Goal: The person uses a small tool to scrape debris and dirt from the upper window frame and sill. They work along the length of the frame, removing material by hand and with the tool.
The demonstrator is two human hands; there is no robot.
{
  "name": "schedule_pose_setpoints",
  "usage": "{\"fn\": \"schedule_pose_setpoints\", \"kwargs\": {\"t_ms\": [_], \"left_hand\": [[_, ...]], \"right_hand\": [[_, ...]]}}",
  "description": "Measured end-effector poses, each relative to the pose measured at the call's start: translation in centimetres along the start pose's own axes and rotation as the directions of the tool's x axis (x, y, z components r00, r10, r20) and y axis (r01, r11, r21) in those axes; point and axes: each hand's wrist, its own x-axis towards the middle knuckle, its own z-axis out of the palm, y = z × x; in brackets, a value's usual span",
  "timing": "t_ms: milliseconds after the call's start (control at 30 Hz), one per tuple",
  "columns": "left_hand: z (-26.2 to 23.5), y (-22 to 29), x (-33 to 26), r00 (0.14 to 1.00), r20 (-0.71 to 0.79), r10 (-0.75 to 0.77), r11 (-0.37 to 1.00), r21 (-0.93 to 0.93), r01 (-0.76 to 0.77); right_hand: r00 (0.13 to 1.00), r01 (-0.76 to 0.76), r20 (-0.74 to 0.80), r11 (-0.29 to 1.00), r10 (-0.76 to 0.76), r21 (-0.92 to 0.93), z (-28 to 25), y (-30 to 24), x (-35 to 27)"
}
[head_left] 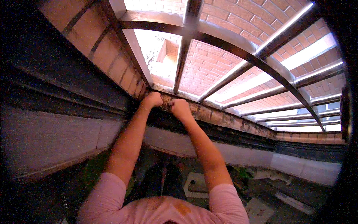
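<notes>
Both my arms reach forward to a worn, stained window ledge [220,118] below a barred window. My left hand [153,99] is closed at the ledge's left corner, close to the brick side wall. Just to its right, my right hand [181,109] is also closed, its thumb side turned toward the left hand. A narrow gap with a mottled brown patch of ledge separates the two. Whatever the fingers hold, if anything, is hidden or too small to make out.
Dark metal window bars [180,63] rise just beyond my hands, joined by a curved crossbar [231,43]. A brick side wall [108,52] stands at the left. Below the ledge run dark trim and a pale wall band [246,155]. A pale ridged object [196,183] lies on the dim floor.
</notes>
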Motion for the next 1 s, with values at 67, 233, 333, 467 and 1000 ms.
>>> {"fn": "schedule_pose_setpoints", "kwargs": {"t_ms": [67,233,333,467,1000], "left_hand": [[-0.2,-0.3,0.0,0.999,0.035,-0.021,1.0,0.018,0.02],[0.3,-1.4,0.9,0.999,-0.006,-0.049,0.999,-0.004,0.049],[0.7,-1.1,1.7,0.996,-0.019,-0.083,0.996,-0.026,0.082],[1.0,-1.0,2.1,0.995,-0.076,-0.068,0.997,-0.03,0.065],[1.9,-3.3,4.7,0.993,-0.009,-0.114,0.989,-0.101,0.112]], "right_hand": [[0.998,-0.064,0.023,0.998,0.064,0.021,-0.8,-0.6,0.0],[0.981,-0.171,0.06,0.972,0.183,-0.162,-1.7,-0.8,0.0],[0.992,-0.108,0.042,0.984,0.115,-0.142,0.0,-0.1,0.8],[0.999,-0.035,-0.014,0.998,0.035,-0.053,1.8,0.2,1.6],[0.966,-0.049,0.26,0.985,0.005,0.164,0.3,-1.4,2.7]]}}
